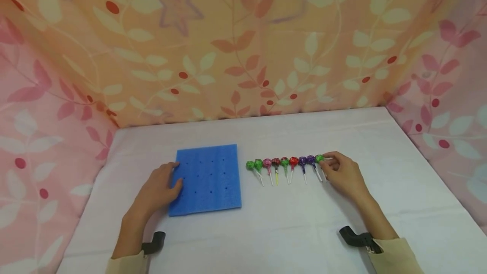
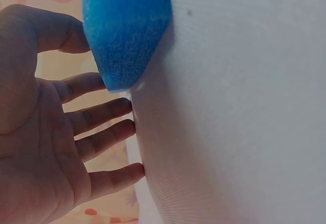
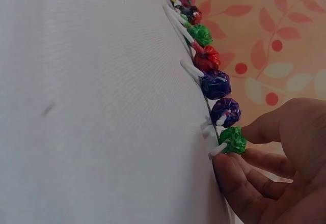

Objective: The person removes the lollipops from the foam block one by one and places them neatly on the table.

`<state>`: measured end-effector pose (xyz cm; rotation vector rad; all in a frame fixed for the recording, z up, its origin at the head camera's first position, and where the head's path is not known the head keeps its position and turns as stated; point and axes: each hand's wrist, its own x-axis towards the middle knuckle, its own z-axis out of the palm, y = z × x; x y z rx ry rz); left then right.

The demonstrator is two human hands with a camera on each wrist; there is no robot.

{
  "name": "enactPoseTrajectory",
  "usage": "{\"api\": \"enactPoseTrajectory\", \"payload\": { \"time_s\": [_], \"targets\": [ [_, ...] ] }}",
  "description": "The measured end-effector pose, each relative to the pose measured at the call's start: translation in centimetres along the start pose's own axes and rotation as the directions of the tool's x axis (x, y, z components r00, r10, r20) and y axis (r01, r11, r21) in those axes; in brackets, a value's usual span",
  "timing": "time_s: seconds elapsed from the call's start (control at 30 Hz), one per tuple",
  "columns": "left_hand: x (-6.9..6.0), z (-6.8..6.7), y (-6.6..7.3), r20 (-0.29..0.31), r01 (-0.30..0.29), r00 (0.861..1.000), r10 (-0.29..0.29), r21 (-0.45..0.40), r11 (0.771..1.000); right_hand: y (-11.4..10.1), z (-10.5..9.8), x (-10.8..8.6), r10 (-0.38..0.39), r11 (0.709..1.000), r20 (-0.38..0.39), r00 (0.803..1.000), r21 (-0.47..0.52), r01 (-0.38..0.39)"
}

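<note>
A square blue foam board (image 1: 218, 183) with rows of small holes lies flat on the white-covered table. My left hand (image 1: 156, 187) rests at its left edge, thumb over the board and fingers loosely extended, their tips touching the foam and the cloth. To the board's right, several wrapped lollipops lie side by side in a row, sticks toward me, in green, pink, red and purple. At the row's right end my right hand (image 1: 344, 176) pinches a green lollipop (image 3: 234, 141) between thumb and fingers. Beside it lies a purple lollipop (image 3: 225, 111).
White cloth (image 1: 289, 231) covers the table. Behind stands an orange leaf-patterned curtain (image 1: 243, 54), with pink patterned curtains (image 1: 34, 138) at both sides. A black wrist mount (image 1: 154, 243) sits on the left wrist, and another black mount (image 1: 357, 238) on the right.
</note>
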<state>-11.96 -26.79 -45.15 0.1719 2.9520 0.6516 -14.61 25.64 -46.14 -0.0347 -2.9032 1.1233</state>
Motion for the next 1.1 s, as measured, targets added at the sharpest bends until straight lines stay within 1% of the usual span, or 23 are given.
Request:
{"api": "enactPoseTrajectory", "payload": {
  "time_s": [0.2, 0.4, 0.5, 0.57, 0.67, 0.8, 0.9, 0.97, 1.03, 1.1],
  "targets": [
    [0.1, 0.0, 0.1, 0.005, 0.001, 1.000, -0.001, -0.003, 1.000, -0.2, -0.7, 0.1, 0.013, 1.000, 0.016, 1.000, 0.012, -0.014],
    [0.0, 0.2, -0.1, 0.003, 0.004, 1.000, -0.004, -0.004, 1.000, -0.4, -1.1, 0.3, 0.040, 0.999, 0.026, 0.999, 0.003, -0.040],
    [-0.1, 0.1, -0.2, 0.001, 0.007, 1.000, -0.007, 0.002, 1.000, -0.4, -1.1, 0.4, 0.039, 0.999, 0.006, 0.999, -0.015, -0.039],
    [-0.1, 0.1, -0.2, -0.004, 0.009, 1.000, -0.009, 0.003, 1.000, -0.3, -1.3, 0.4, 0.023, 0.999, -0.025, 0.999, -0.026, -0.024],
    [0.0, 0.0, -0.2, -0.003, 0.009, 1.000, -0.009, -0.004, 1.000, -0.2, -1.7, 0.5, -0.015, 0.999, -0.092, 0.996, -0.048, 0.011],
    [0.2, 0.0, -0.2, 0.013, 0.004, 1.000, -0.004, -0.011, 1.000, 0.0, -2.3, 0.7, -0.093, 0.995, -0.173, 0.980, -0.051, 0.086],
    [0.3, -0.2, -0.5, 0.016, 0.014, 1.000, -0.014, -0.025, 1.000, 0.3, -2.3, 1.0, -0.175, 0.984, -0.214, 0.961, -0.036, 0.172],
    [0.4, -0.4, -0.7, 0.011, 0.023, 1.000, -0.023, -0.036, 0.999, 0.6, -2.1, 1.3, -0.226, 0.973, -0.227, 0.947, -0.018, 0.228],
    [0.3, -0.5, -1.0, 0.012, 0.034, 0.999, -0.034, -0.047, 0.998, 0.9, -2.1, 1.5, -0.280, 0.959, -0.239, 0.930, -0.024, 0.282],
    [0.2, -0.5, -1.3, 0.011, 0.031, 0.999, -0.031, -0.048, 0.998, 1.4, -2.2, 1.6, -0.320, 0.947, -0.250, 0.914, -0.046, 0.319]
  ]
}}
